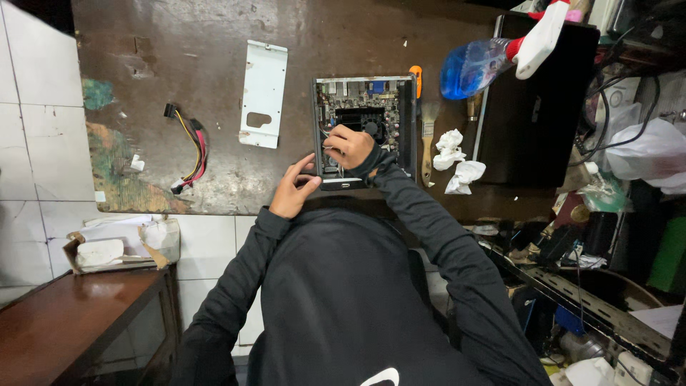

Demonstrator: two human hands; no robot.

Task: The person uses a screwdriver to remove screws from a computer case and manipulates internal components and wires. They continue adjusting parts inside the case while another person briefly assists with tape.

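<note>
A small open computer case point(408, 121) lies on the worn brown table point(200, 50), its circuit board and black fan point(364, 118) exposed. My right hand point(349, 145) reaches into the case near its front edge, fingers curled as if pinching something small; what it holds I cannot make out. My left hand point(291, 189) rests against the case's front left corner, thumb and fingers steadying it. Both arms wear black sleeves.
A white metal bracket point(263, 93) and a cable bundle with red and yellow wires point(191, 149) lie left of the case. A brush point(427, 139), an orange-handled tool point(416, 75), crumpled tissues point(457, 161), a blue spray bottle point(493, 57) and a black case panel point(536, 107) sit right.
</note>
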